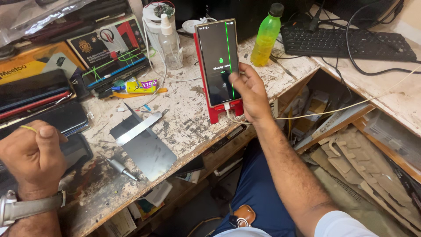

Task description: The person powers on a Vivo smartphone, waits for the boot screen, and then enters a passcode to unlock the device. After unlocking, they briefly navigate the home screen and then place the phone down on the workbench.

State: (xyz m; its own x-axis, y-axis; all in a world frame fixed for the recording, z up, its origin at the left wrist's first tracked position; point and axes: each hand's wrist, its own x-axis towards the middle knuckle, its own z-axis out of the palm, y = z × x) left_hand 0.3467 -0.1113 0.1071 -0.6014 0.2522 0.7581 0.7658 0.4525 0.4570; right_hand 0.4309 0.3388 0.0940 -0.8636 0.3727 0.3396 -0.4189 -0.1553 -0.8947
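One upright phone (218, 61), long axis near-vertical.

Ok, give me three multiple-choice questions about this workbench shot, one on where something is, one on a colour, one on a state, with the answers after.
1. Where does the phone stand?
A. Upright in a red stand on the bench
B. Flat on the keyboard
C. In the left hand

2. What colour is the plastic bottle beside the phone?
A. Blue
B. Yellow-green with a dark cap
C. Orange

3. What state is the phone's screen in?
A. Dark and switched off
B. Removed from the body
C. Lit, with a green vertical line down it

Answers:
1 A: the phone leans upright in the red stand, the right hand at its lower edge.
2 B: the bottle by the keyboard is yellow-green and dark-capped.
3 C: the screen glows with icons and a bright green line; the left hand is a closed fist apart from it.
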